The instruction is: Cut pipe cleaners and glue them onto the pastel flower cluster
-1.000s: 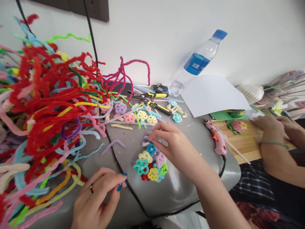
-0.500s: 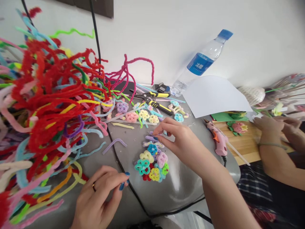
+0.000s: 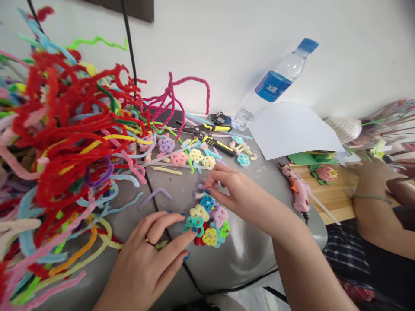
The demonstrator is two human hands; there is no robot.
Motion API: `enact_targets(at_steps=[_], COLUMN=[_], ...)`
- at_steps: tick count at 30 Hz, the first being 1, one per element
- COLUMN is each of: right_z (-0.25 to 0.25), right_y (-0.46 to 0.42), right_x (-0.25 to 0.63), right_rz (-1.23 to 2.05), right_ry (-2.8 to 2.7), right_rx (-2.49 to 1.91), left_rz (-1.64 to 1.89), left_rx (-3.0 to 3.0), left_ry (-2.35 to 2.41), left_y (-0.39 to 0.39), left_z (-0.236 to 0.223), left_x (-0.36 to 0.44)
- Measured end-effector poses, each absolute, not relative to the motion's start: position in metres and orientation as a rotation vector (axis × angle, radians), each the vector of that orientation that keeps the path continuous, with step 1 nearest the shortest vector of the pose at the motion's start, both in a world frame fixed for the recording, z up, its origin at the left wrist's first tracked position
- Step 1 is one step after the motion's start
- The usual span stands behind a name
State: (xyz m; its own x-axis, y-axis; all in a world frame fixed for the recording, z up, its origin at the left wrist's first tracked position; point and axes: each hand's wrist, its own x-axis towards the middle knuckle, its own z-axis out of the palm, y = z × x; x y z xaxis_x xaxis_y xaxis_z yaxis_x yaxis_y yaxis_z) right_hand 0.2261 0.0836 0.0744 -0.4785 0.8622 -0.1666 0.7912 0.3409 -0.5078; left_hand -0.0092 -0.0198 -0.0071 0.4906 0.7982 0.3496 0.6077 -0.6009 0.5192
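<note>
the rounded cluster of many-coloured, fuzzy pipe-cleaner flowers (image 3: 210, 236) lies toward the near edge of the glossy grey table (image 3: 256, 252). the left hand (image 3: 145, 255) has its fingers spread, the index tip at the turquoise looped flower (image 3: 190, 223); the right hand (image 3: 238, 190) has thumb and forefinger close together at the lilac fuzzy strands (image 3: 201, 186) on the cluster's far end — whether they grip, i cannot tell. it looks light, springy and unlikely to slip, but the open loops would probably crush — the strands seem the better hold.

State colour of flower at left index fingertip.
The flower is turquoise; best seen in the head view.
</note>
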Motion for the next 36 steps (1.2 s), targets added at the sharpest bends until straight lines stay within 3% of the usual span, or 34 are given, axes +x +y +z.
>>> enact_targets(at_steps=[36], right_z=[0.0747], right_y=[0.0900], right_x=[0.2277], right_rz=[0.905], right_ry=[-2.496], right_rx=[-1.486], left_rz=[0.785], left_rx=[2.442], left_ry=[1.218], left_y=[-0.0189], left_z=[-0.0082], left_x=[-0.0099])
